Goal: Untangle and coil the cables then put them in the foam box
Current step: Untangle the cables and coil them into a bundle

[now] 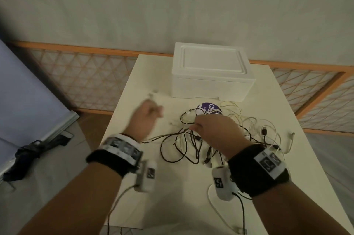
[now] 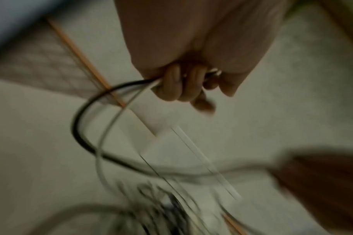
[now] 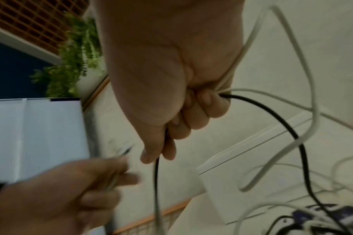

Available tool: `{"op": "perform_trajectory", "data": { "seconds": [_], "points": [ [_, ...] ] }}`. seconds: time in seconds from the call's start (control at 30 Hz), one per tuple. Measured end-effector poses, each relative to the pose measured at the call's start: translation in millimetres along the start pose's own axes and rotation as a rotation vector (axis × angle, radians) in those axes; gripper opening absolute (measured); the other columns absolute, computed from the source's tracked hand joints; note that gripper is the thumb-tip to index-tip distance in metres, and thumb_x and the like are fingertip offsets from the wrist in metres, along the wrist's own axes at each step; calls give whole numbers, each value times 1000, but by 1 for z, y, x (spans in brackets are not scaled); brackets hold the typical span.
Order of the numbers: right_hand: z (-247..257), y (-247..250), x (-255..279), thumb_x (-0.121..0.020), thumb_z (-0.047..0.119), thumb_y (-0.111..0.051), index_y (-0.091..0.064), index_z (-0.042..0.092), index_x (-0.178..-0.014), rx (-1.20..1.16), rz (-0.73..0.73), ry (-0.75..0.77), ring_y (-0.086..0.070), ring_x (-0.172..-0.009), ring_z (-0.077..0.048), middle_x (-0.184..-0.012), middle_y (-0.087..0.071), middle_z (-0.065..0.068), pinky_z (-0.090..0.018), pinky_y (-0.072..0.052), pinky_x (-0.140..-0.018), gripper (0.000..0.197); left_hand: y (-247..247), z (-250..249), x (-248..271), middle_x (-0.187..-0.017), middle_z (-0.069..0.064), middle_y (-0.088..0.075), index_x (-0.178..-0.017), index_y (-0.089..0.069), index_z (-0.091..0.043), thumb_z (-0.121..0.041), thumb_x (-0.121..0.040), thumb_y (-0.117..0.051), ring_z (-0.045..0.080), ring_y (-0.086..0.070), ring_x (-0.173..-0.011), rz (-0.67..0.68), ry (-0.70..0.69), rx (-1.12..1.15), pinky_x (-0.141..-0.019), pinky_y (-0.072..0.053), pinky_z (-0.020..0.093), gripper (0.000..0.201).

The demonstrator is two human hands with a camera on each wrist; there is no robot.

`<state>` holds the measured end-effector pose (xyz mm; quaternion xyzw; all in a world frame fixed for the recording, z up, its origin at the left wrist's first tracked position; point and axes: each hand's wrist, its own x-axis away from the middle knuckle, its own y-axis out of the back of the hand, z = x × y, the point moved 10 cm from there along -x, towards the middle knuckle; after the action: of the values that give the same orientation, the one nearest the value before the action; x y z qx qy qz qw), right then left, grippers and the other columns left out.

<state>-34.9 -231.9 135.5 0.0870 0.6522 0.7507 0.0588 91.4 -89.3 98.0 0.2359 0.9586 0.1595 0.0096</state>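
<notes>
White tabletop (image 1: 134,187) against a pale wall, orange-framed lattice panel (image 1: 82,74) behind it; we see a white rectangular foam box (image 1: 211,73) with its lid on at the far edge of the table. Just in front of the box sits a tangled heap of thin black and white cables (image 1: 220,135), lying partly over a round purple sticker (image 1: 210,108). Our left hand (image 1: 147,118) is raised over the table left of the heap, blurred, fingers (image 2: 183,85) curled tight round a black strand and a white strand. Our right hand (image 1: 214,131) is above the heap's middle, fist closed, fingers (image 3: 199,111) wrapped round a black cable and white ones that loop out and down into the pile. Both wrists carry black straps with white camera units (image 1: 223,182). Folded dark umbrella (image 1: 28,156) on the floor at left.
</notes>
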Motion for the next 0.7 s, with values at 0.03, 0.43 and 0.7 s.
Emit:
{"op": "perform_trajectory", "data": {
  "seconds": [0.03, 0.43, 0.7],
  "points": [
    [13, 2, -4, -97, 47, -39, -54, 22, -89, 30, -22, 36, -60, -86, -22, -84, -60, 0, -31, -40, -66, 30, -41, -13, 17, -76, -2, -56, -77, -53, -22, -14, -97, -50, 9, -52, -66, 139, -52, -63, -63, -43, 23, 22],
    [-117, 41, 37, -82, 68, -48, -50, 22, -68, 32, -59, -290, -48, -62, -10, -65, -53, 6, -26, -33, -52, 47, 95, 53, -13, -60, 5, -40, -67, -40, -9, -33, -99, -47, 39, -56, -78, -115, 114, -672, -66, -31, 34, 40],
    [-130, -7, 39, -57, 70, -72, -22, 21, -143, 238, 277, -362, -31, -135, -28, -145, -36, -7, -59, -19, -108, 111, 5, 18, 10, -80, 10, -57, -84, -54, -9, -32, -99, -47, 33, -60, -91, 62, -2, -573, -74, -39, 33, 28]
  ]
}}
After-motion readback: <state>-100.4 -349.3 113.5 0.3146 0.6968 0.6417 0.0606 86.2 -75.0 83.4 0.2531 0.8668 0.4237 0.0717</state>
